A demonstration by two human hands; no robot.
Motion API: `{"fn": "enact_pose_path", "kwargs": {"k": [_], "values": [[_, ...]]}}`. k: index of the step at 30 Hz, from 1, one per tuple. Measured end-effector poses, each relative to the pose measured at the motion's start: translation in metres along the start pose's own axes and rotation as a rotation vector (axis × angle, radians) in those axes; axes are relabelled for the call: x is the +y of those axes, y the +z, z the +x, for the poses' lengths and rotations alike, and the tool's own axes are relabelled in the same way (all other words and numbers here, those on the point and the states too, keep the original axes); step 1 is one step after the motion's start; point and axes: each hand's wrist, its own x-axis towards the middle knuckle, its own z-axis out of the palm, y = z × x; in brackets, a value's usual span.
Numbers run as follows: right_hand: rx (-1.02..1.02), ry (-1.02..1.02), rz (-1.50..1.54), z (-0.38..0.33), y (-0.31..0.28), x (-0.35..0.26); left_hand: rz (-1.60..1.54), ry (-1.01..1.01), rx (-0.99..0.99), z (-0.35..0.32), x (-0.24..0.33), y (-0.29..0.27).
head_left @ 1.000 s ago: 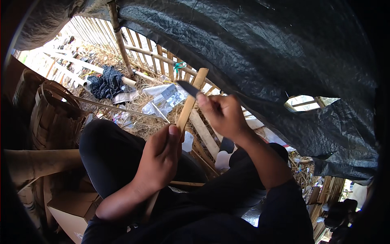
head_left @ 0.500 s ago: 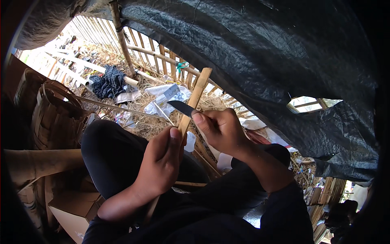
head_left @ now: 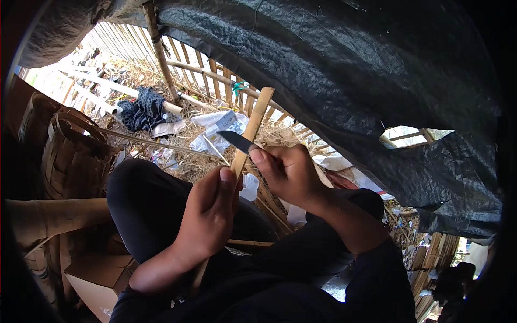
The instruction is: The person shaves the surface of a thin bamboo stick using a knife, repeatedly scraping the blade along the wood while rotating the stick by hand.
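My left hand (head_left: pixel 209 215) grips a long flat bamboo strip (head_left: pixel 254 124) that slants up and to the right, away from my lap. My right hand (head_left: pixel 291 172) holds a knife with a dark blade (head_left: pixel 236 141); the blade lies across the strip's right edge, just above my left thumb, pointing left. My right thumb rests near the blade's back. The strip's lower end is hidden behind my left hand and dark trousers.
A woven basket (head_left: pixel 70 156) stands at my left, a cardboard box (head_left: pixel 99 274) below it. Ahead are a bamboo fence (head_left: pixel 183 62), straw ground with a dark cloth bundle (head_left: pixel 141 110) and plastic wrappers (head_left: pixel 215 132). A black tarp (head_left: pixel 344 70) hangs overhead and right.
The knife in my right hand has slid down the bamboo strip toward my left hand, from near the strip's top to just above my left thumb. My left hand keeps its hold.
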Motion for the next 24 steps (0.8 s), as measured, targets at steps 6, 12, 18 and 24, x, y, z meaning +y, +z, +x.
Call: {"fn": "enact_pose_path", "kwargs": {"k": [6, 12, 18, 24], "values": [[0.030, 0.023, 0.039, 0.004, -0.002, 0.005, 0.030, 0.006, 0.014, 0.001, 0.000, 0.002], [0.075, 0.093, 0.051, 0.017, -0.010, 0.007, 0.049, 0.013, 0.020, -0.002, 0.000, -0.001], [-0.005, 0.083, 0.028, 0.017, -0.008, 0.005, 0.049, -0.008, 0.003, -0.002, 0.000, -0.005], [-0.003, 0.041, 0.059, 0.016, -0.004, 0.007, 0.021, -0.005, 0.022, -0.001, -0.002, -0.004]]}}
